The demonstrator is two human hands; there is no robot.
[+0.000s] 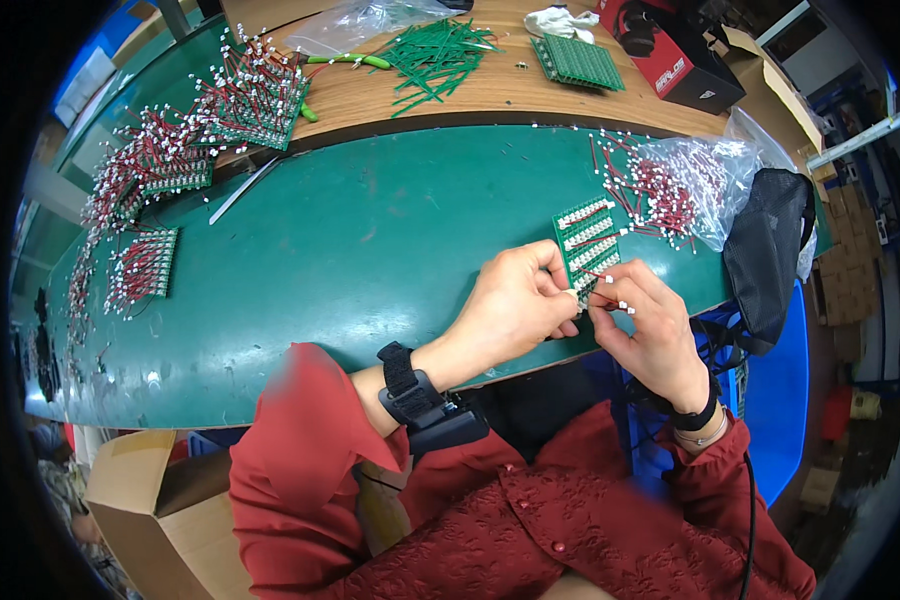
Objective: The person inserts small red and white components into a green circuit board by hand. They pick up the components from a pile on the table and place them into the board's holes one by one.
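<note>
A green circuit board (587, 232) with rows of white connectors lies near the table's front edge, right of the middle. My left hand (522, 292) is closed on its near left edge, thumb and fingers pinching the corner. Across from it, my right hand (650, 325) has its fingers pinched around red wire leads with small white plugs (620, 306), held at the board's near end. A few red leads lie across the board's rows. Just beyond the board, a heap of red wire leads (660, 190) spills from a clear plastic bag (715, 185).
At left stand boards bristling with red leads (160, 165), and a smaller wired board (145, 268). Green strips (435, 60) and stacked bare boards (577, 62) lie on the wooden surface behind. A black pouch (765, 250) hangs over the right edge above a blue bin (780, 400).
</note>
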